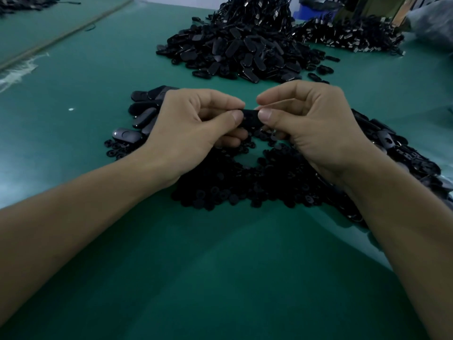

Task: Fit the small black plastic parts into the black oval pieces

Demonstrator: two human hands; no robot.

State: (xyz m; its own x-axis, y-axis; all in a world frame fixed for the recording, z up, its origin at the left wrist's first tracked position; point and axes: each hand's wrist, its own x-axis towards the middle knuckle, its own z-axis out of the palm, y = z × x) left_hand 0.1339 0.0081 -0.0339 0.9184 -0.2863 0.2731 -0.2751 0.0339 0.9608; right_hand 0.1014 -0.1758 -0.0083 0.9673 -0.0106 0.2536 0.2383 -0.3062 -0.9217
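Observation:
A black oval piece (250,118) is held between both hands just above the green table (220,266). My left hand (193,128) pinches its left end with thumb and fingers. My right hand (311,126) pinches its right end the same way. Under the hands lies a heap of small black plastic parts (245,185). Several oval pieces (143,114) lie to the left of my left hand, and more oval pieces (392,148) spread out behind my right wrist. Whether a small part sits in the held piece is hidden.
A big pile of black oval pieces (242,52) rises at the back centre. Behind it to the right lies a heap of parts with metal ends (350,35). A blue bin (316,8) stands at the far right. A strip (66,33) crosses the table's far left.

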